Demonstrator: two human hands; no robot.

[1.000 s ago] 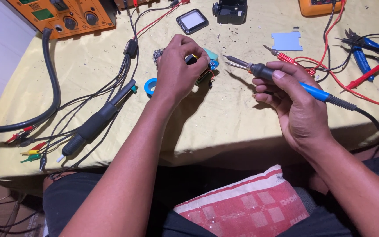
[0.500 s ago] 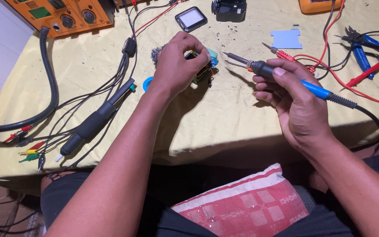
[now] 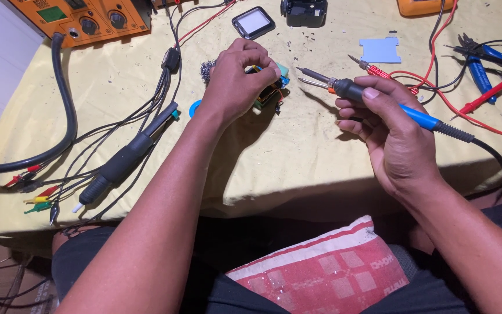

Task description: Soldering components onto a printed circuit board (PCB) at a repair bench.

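Matt yellow cloth (image 3: 297,157); metal iron tip (image 3: 312,76)

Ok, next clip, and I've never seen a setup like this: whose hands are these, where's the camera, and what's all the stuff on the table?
There is no machine here: one camera worn on a person's head looks down at their own two bare hands over a table under a yellow cloth. The left hand pinches a small circuit board. The right hand holds a soldering iron with a blue handle, its tip pointing at the board but apart from it. Around them lie an orange bench instrument, a black corded handpiece, red test leads, blue-handled pliers, a small square screen and a thin grey plate. A red cushion rests on the lap.
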